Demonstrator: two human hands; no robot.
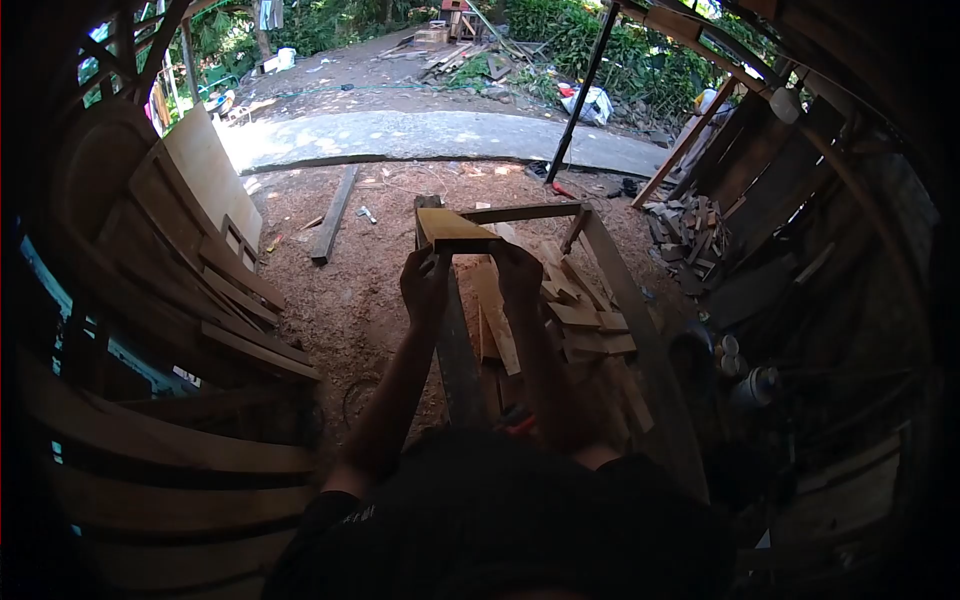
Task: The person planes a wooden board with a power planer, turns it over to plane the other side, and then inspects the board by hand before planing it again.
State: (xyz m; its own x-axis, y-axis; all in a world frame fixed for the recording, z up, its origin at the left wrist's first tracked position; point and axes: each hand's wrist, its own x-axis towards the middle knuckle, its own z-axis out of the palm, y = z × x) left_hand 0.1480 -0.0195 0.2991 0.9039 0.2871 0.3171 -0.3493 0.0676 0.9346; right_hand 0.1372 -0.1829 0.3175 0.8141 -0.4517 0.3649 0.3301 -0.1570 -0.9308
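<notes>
head cam view, looking down over my arms. i've got a wood block (452, 228) lifted up in front of me, above the dark long rail of the bench (455, 350). my left hand (425, 285) is curled shut on its near left corner and my right hand (520, 275) is closed on the near right corner, so the block sits between them, clear of everything below.

how i'd say to do this bit well: pinch it evenly on both sides, fingers underneath and off the top face so the whole face stays visible. hold it level and let the sun rake across it, that's what shows up any bumps or twist. i'd guess a small piece like this slips easily if one side lets go first.

block is pale yellowish timber, flat on top, squarish with crisp sawn edges and a darker end. offcuts (585, 325) lie in a loose heap on the bench, short flat slats, rough looking. ground (360, 290) is reddish sawdust and dirt, with a long grey plank (335, 215) lying on it. big smooth boards (215, 200) lean on the left.
</notes>
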